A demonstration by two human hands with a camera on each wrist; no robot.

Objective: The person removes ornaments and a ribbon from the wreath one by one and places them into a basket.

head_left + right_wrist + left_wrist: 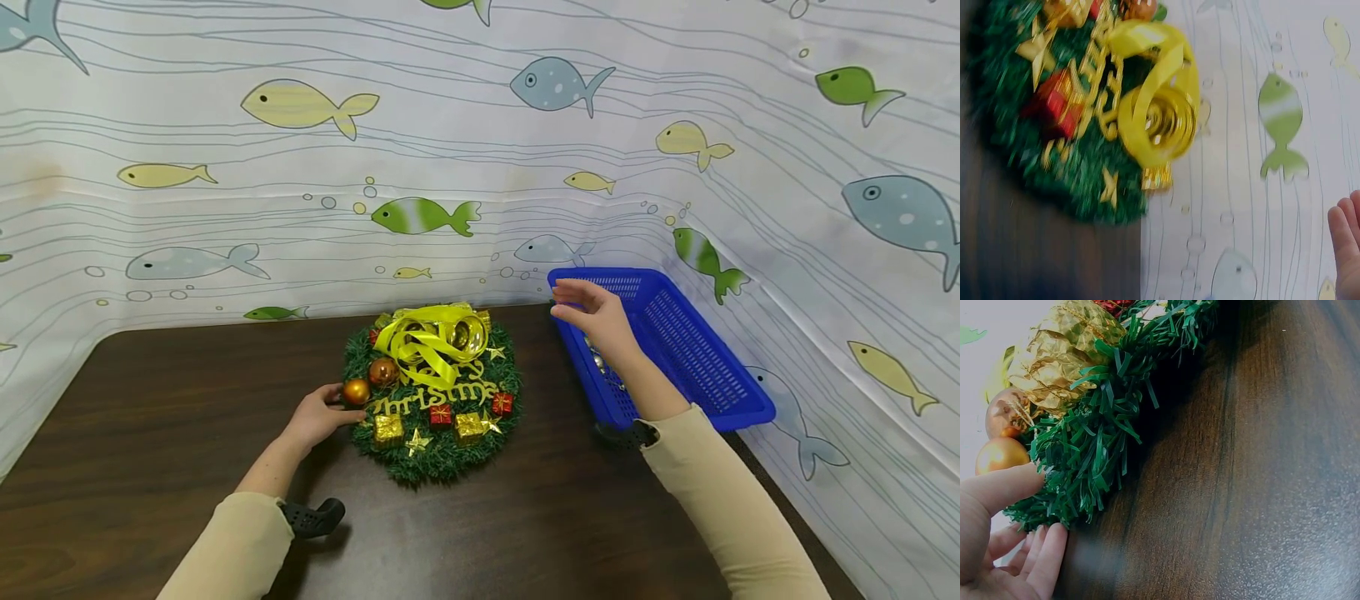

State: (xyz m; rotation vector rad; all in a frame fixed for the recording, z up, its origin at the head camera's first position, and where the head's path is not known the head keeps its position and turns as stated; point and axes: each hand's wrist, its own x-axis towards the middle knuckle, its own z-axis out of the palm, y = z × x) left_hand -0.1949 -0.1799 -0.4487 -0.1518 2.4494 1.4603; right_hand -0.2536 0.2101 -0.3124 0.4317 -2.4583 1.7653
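A green Christmas wreath with a yellow ribbon bow, small gift boxes and gold stars lies on the dark wooden table. My left hand holds its left edge beside an orange-gold ball. In the left wrist view the thumb presses on the green needles just under that ball, and the fingers curl at the wreath's lower edge. My right hand hovers open and empty over the near-left corner of a blue basket. Its fingertips show in the right wrist view, away from the wreath.
The blue plastic basket stands at the table's back right corner with a few shiny ornaments inside. A fish-print curtain closes the back and the right side. Bare tabletop lies to the left of the wreath and in front of it.
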